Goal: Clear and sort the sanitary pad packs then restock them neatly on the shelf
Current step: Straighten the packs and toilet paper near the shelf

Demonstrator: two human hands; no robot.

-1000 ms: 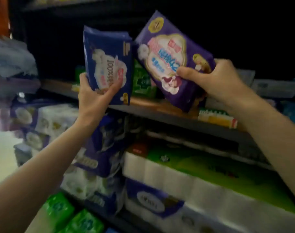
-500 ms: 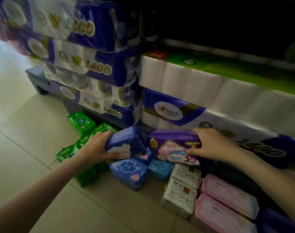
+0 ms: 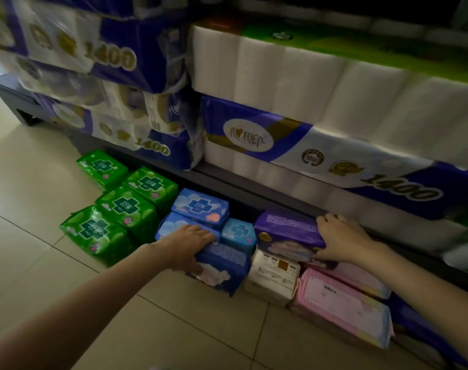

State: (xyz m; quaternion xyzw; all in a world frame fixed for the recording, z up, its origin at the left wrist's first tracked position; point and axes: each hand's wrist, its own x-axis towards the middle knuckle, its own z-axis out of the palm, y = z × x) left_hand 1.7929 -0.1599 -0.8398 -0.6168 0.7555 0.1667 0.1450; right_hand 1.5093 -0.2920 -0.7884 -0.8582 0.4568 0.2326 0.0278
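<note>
Pad packs lie sorted by colour on the tiled floor below the shelf. My left hand (image 3: 186, 245) holds a dark blue pack (image 3: 222, 267), fingers over its top and thumb under, standing on the floor in front of the light blue packs (image 3: 200, 205). My right hand (image 3: 343, 240) grips a purple pack (image 3: 289, 233) by its right end, resting on top of a white pack (image 3: 274, 276) and pink packs (image 3: 342, 303). Several green packs (image 3: 126, 206) sit at the left.
Large toilet-paper bundles (image 3: 294, 108) fill the bottom shelf right above the packs, with more stacked at the left (image 3: 94, 62). The dark shelf base (image 3: 243, 188) runs behind the packs. Bare floor tiles (image 3: 40, 263) spread to the left and front.
The two packs were held up at an upper shelf a second ago; both hands have brought them down. Now the dark blue and purple packs sit lower, on the floor group.
</note>
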